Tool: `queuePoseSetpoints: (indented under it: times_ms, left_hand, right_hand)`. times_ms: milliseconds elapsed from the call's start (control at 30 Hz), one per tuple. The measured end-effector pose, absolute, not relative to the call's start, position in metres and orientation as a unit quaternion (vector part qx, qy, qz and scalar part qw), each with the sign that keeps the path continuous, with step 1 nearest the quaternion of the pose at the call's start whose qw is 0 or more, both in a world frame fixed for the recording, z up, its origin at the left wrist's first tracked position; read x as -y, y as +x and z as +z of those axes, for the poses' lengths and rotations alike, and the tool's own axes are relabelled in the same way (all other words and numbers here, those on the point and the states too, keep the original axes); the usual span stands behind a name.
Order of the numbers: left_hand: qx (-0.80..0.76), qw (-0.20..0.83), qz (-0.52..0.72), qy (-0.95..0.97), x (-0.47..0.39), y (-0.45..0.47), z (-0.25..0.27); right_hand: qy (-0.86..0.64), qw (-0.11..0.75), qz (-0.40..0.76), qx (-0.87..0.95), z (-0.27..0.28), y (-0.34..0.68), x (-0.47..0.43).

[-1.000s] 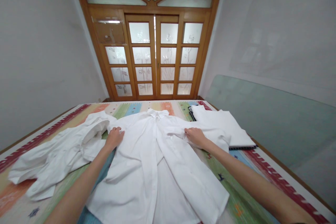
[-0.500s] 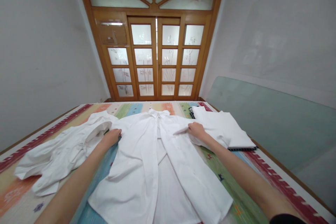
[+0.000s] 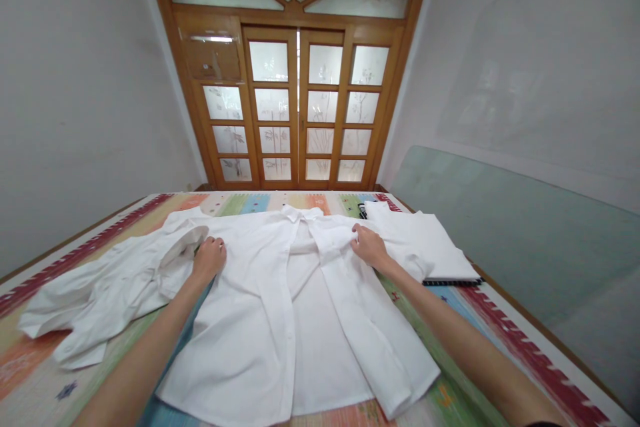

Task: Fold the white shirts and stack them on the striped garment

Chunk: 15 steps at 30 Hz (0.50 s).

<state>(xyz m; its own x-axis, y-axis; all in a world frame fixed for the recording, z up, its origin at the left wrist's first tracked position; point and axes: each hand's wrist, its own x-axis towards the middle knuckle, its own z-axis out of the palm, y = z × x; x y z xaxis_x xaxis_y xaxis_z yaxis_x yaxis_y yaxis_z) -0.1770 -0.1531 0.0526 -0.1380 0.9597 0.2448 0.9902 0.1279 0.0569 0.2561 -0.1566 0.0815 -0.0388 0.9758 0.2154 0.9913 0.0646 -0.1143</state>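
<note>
A white button-up shirt [image 3: 250,310] lies spread with its front open and its collar toward the far side. My left hand [image 3: 211,256] is closed at the shirt's left edge, near the sleeve, its fingertips curled under and partly hidden. On the other side, my right hand [image 3: 369,245] pinches the cloth near the right shoulder and sleeve. A second white shirt [image 3: 115,280] lies crumpled to the left, its near sleeve opening close to my left hand.
A patterned, striped cover [image 3: 435,347] lies beneath the shirts. At the right is a stack of folded white cloth [image 3: 440,247] with a black-and-white edge. A greenish panel [image 3: 525,247] leans along the right wall, and wooden glass doors [image 3: 297,107] stand beyond.
My left hand has shifted slightly left, drawing the shirt's left side outward. The front opening has widened, and my right hand has moved slightly up and left.
</note>
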Motion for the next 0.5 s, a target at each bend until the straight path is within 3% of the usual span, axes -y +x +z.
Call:
queuePoseSetpoints:
  times_ms: [200,367,500]
  left_hand:
    - [0.77,-0.078,-0.14,-0.618,0.2,-0.184,0.042]
    - [0.762,-0.181,-0.172,-0.597,0.235,-0.181,0.036]
    - [0.741,-0.167,-0.174,-0.627,0.266,-0.175,0.035]
  right_hand:
    - [-0.632,0.009,0.246,0.735,0.065,0.248,0.215]
    - [-0.551,0.122,0.51,0.649,0.054,0.237,0.24]
    - [-0.462,0.197,0.616,0.607,0.061,0.225,0.25]
